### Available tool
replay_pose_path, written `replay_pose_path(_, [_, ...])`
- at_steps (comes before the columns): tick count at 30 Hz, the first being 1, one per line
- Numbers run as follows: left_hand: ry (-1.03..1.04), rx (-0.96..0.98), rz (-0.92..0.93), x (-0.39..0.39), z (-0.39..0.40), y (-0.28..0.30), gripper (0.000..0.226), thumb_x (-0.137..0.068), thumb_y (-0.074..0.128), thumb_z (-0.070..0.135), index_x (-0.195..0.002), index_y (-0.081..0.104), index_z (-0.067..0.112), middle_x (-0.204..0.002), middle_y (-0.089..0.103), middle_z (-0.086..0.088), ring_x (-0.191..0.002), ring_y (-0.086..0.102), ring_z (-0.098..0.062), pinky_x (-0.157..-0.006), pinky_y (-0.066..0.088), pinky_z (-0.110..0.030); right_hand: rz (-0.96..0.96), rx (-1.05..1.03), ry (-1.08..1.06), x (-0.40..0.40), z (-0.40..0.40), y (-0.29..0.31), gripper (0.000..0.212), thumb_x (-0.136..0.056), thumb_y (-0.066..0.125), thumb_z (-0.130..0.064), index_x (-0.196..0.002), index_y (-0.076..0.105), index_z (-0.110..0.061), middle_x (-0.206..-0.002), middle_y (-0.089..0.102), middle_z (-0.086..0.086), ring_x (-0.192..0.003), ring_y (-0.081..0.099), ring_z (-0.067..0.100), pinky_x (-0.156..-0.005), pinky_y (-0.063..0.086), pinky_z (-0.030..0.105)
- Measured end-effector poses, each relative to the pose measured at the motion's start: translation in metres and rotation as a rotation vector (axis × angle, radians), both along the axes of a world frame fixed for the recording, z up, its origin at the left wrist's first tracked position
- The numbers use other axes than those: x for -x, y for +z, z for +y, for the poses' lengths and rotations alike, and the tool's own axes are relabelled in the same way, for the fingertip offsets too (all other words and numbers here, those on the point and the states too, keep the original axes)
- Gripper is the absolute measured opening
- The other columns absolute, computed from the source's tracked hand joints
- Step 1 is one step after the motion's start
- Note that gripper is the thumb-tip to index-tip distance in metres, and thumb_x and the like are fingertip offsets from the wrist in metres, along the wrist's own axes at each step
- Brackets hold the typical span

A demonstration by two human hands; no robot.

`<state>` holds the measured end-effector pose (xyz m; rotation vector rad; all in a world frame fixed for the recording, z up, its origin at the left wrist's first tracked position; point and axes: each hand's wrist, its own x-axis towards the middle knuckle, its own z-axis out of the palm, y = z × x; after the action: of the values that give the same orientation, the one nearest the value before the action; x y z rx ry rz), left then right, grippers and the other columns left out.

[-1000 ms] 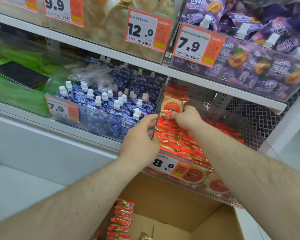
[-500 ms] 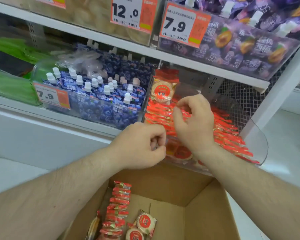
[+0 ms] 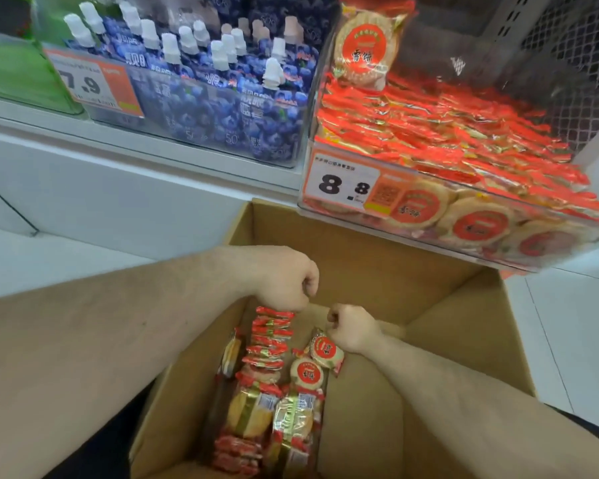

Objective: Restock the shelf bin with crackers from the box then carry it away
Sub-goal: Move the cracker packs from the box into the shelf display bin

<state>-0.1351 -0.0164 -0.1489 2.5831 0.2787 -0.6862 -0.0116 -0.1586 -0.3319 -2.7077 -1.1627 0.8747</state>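
Tag "8.8" (image 3: 346, 186) on cracker bin (image 3: 498, 243); left hand (image 3: 284, 278), right hand (image 3: 351, 326) fisted, holding nothing, over box (image 3: 446, 305).

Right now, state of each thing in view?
cardboard box: open, partly filled with cracker packs
shelf bin: nearly full of crackers
upright cracker pack: standing at the bin's back
left hand: fingers curled, above the box's row of packs
right hand: fingers curled, inside the box
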Motion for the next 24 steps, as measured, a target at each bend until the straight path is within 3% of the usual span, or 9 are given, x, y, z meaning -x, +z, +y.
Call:
replay_pose_path(2, [0.010,0.011,0.047,-0.002,0.003,-0.007,0.028,-0.090,0.055,0.021,-0.117,0.060,0.025,-0.084,0.050,0.021,-0.091,0.054,-0.008,-0.079,0.044,-0.021,-0.055,0.149,-0.029,0.002,-0.005,-0.032,0.042,-0.080,0.057,-0.024,-0.121,0.055,-0.015,-0.123,0.059,0.008,-0.115,0.055,0.028,-0.091,0.049,0.032])
replay_pose_path(4, [0.027,0.023,0.092,-0.003,0.007,-0.012,0.029,-0.090,0.056,0.022,-0.119,0.060,0.025,-0.086,0.052,0.020,-0.091,0.055,-0.008,-0.078,0.045,-0.022,-0.081,0.264,-0.047,0.007,-0.015,-0.059,0.074,-0.076,0.067,-0.039,-0.139,0.038,-0.014,-0.136,0.048,0.010,-0.127,0.045,0.028,-0.101,0.041,0.036])
replay_pose_path(7, [0.070,0.041,0.129,-0.004,0.014,-0.018,0.027,-0.091,0.056,0.025,-0.118,0.059,0.027,-0.092,0.053,0.017,-0.095,0.056,-0.010,-0.083,0.049,-0.026,0.008,0.285,-0.133,0.010,-0.026,-0.084,0.101,-0.061,0.074,-0.061,-0.141,0.030,-0.018,-0.141,0.045,0.007,-0.131,0.040,0.026,-0.106,0.034,0.037])
replay_pose_path(10, [0.092,0.052,0.151,-0.003,0.016,-0.022,0.023,-0.091,0.056,0.027,-0.114,0.059,0.029,-0.087,0.052,0.019,-0.094,0.058,-0.010,-0.084,0.051,-0.029,0.012,0.247,-0.182,0.009,-0.028,-0.095,0.097,-0.063,0.071,-0.063,-0.141,0.032,-0.019,-0.139,0.049,0.006,-0.130,0.043,0.025,-0.105,0.035,0.035])
replay_pose_path(14, [0.095,0.061,0.174,-0.003,0.015,-0.022,0.026,-0.092,0.056,0.028,-0.118,0.057,0.029,-0.102,0.057,0.014,-0.098,0.058,-0.011,-0.087,0.052,-0.033,0.061,0.262,-0.279,0.004,-0.028,-0.084,0.076,-0.056,0.066,-0.065,-0.122,0.059,-0.027,-0.121,0.063,-0.001,-0.112,0.057,0.020,-0.092,0.045,0.026])
replay_pose_path(17, [0.116,0.066,0.170,-0.002,0.017,-0.022,0.030,-0.092,0.057,0.031,-0.122,0.055,0.030,-0.115,0.060,0.010,-0.098,0.058,-0.011,-0.084,0.052,-0.031,0.417,0.093,-0.658,-0.004,-0.026,-0.065,0.062,-0.062,0.076,-0.052,-0.112,0.065,-0.016,-0.102,0.066,0.001,-0.090,0.061,0.019,-0.077,0.048,0.026])
replay_pose_path(19, [0.140,0.047,0.155,-0.001,0.018,-0.024,0.035,-0.094,0.054,0.034,-0.129,0.049,0.032,-0.117,0.062,0.007,-0.091,0.059,-0.011,-0.073,0.050,-0.026,0.633,-0.059,-0.815,0.000,-0.019,-0.043,0.056,-0.069,0.076,-0.047,-0.113,0.062,-0.014,-0.102,0.065,0.002,-0.088,0.059,0.017,-0.076,0.045,0.031])
replay_pose_path(22, [0.242,0.094,0.170,0.000,0.016,-0.020,0.043,-0.100,0.037,0.047,-0.142,0.032,0.042,-0.113,0.062,0.002,-0.078,0.061,-0.012,-0.064,0.050,-0.026,0.950,-0.233,-0.738,0.016,-0.002,0.003,0.054,-0.072,0.072,-0.045,-0.117,0.060,-0.017,-0.111,0.064,0.002,-0.088,0.055,0.016,-0.073,0.038,0.032])
replay_pose_path(24, [0.375,0.224,0.167,0.001,0.013,-0.015,0.045,-0.099,0.028,0.055,-0.144,0.023,0.050,-0.134,0.053,0.002,-0.089,0.063,-0.016,-0.071,0.056,-0.031,1.069,-0.293,-0.618,0.033,0.010,0.033,0.050,-0.072,0.072,-0.041,-0.114,0.061,-0.017,-0.106,0.066,0.001,-0.087,0.057,0.015,-0.070,0.040,0.029])
